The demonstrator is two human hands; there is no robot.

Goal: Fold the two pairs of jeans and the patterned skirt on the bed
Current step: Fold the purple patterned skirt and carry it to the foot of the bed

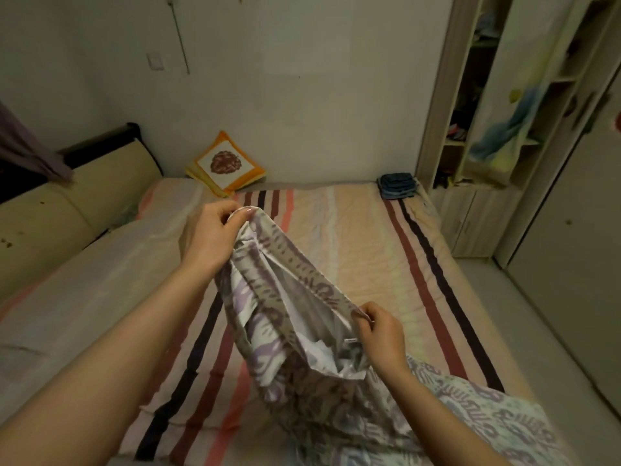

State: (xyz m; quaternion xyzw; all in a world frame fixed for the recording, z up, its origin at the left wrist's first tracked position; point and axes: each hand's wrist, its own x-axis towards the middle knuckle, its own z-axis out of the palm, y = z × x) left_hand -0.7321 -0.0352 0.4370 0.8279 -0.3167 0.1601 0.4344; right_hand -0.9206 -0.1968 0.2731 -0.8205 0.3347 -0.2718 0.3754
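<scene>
The patterned skirt [289, 317], white with purple and brown marks, hangs lifted over the striped bed [363, 250]. My left hand [211, 237] pinches one end of its waistband up high. My right hand [381, 334] pinches the other end, lower and nearer to me. The waistband runs taut between both hands, and the opening shows the white lining. The skirt's lower part drapes down to the bed's near edge. A stack of folded jeans [398, 186] lies at the bed's far right corner, well away from both hands.
An orange cushion [226, 164] leans on the wall at the bed's far edge. A beige padded headboard [67, 203] runs along the left. An open wardrobe [497, 129] with shelves stands right of the bed, with floor [524, 314] beside it.
</scene>
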